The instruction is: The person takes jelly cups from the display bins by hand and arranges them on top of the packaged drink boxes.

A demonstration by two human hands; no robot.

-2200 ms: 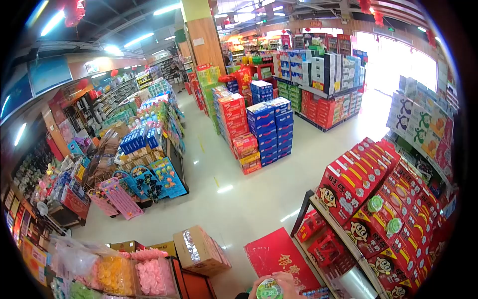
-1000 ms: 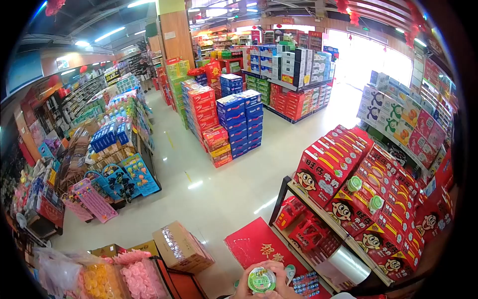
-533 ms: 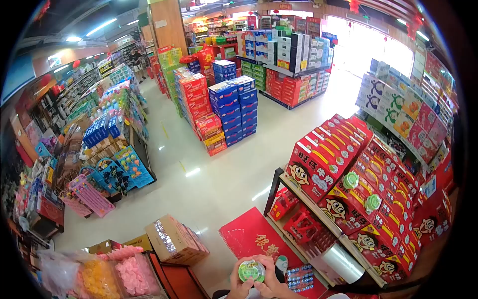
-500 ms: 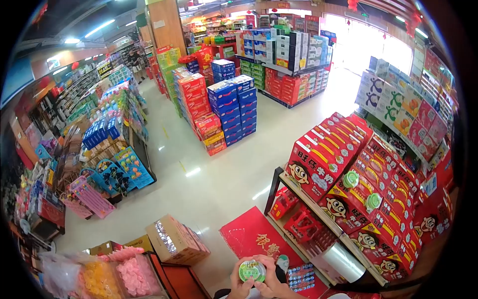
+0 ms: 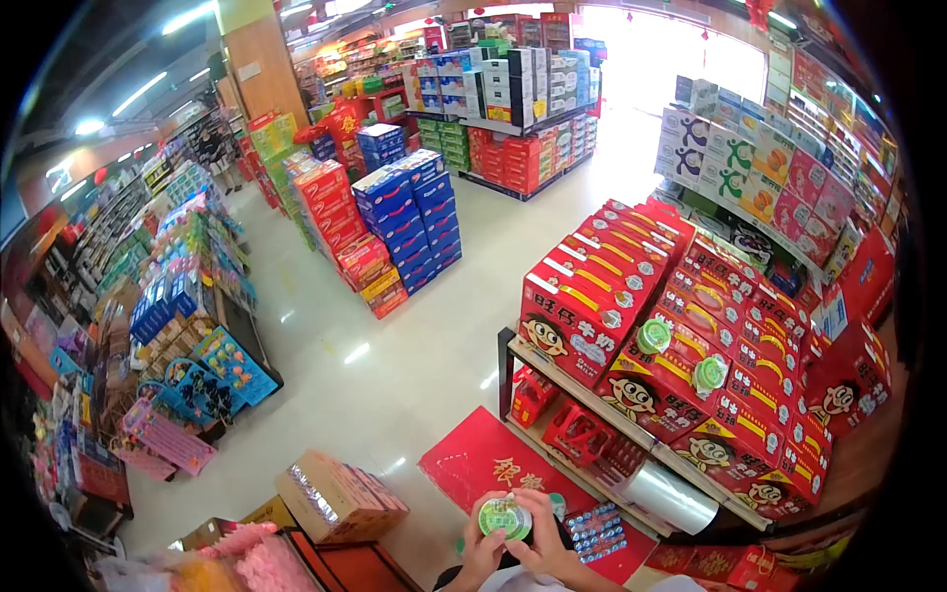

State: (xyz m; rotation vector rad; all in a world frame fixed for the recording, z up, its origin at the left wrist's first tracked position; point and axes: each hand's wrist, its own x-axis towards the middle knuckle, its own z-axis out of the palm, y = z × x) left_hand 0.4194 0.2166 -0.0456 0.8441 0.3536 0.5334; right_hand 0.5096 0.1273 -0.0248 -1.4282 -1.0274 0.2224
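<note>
Both my hands hold one green-lidded cup above the red mat

My left hand is closed around the near left side of the green-lidded cup, and my right hand is gripping its right side. The cup is between my two hands, and its round lid is facing up to me. My fingers are bent at the rim, but I cannot tell if any of them pulls at the lid.

Beyond my hands, and lower than them, there lies a red mat with golden characters. Just to the right of my right hand, on the mat, I see rows of small blue and silver tops. Farther to the right is a shelf, which carries many red milk cartons. On these cartons are standing two other green-lidded cups, near to each other but not touching. A silvery cylinder is on the lower part of this shelf.

To the left of my left hand is a brown cardboard box. Well ahead of my hands, stacked blue boxes stand on the shiny floor.
</note>
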